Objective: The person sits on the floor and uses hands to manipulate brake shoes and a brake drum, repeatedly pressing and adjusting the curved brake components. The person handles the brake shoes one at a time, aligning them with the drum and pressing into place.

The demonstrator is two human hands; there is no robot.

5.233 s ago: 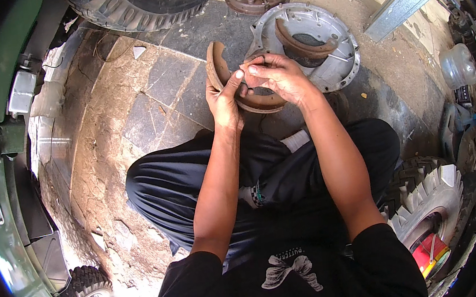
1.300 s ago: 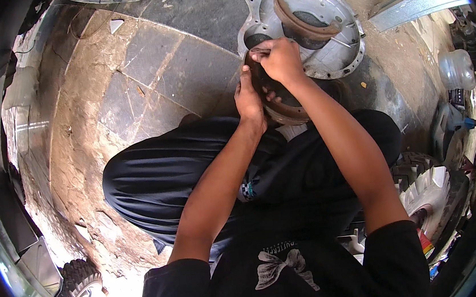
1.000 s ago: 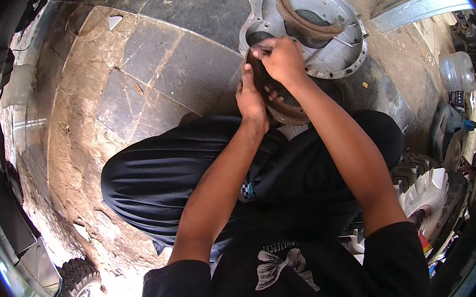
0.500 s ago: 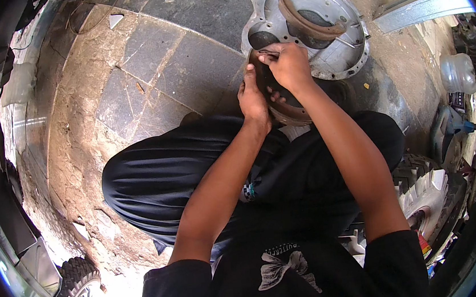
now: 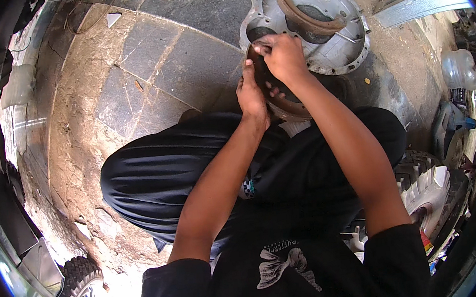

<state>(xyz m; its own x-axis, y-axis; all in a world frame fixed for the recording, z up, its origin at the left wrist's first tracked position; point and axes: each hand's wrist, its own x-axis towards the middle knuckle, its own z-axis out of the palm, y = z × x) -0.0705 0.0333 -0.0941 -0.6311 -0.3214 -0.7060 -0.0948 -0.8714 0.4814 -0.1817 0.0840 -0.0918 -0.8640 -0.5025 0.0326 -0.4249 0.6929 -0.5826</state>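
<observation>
Now both hands sit lower vs a sec ago: right hand (image 5: 282,58) pinches the top of the brake shoe (image 5: 279,101) at the backing plate (image 5: 349,52) near rim, left hand (image 5: 251,93) clasps its left edge; fitting prob underway.

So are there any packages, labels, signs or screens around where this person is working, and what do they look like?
Clear plastic jug: far right on the ground, rounded, see-through; no label can be made out.
White print on the person's black shirt: bottom centre, a butterfly-like shape with small lettering above it.
Small checkered tag on the dark trousers: centre, beside the left forearm, white and dark with a bit of teal.
No signs or screens show.
</observation>
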